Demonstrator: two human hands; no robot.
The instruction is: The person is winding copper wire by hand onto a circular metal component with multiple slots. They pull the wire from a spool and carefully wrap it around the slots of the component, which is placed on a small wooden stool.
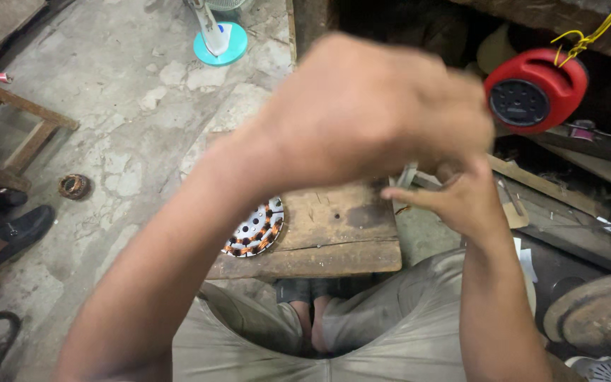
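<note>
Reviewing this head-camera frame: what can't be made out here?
- Left hand: motion-blurred; its fingers and any held item are unreadable.
- Right hand: partly behind the left hand; whether it grips anything is unclear.
- Wound stator disc: partly covered by the left forearm.
- Wooden board: upper part hidden by both hands.
- Red round device: left edge masked by the blurred hand.
- Another person's shoe: cut off at the left edge.
</note>
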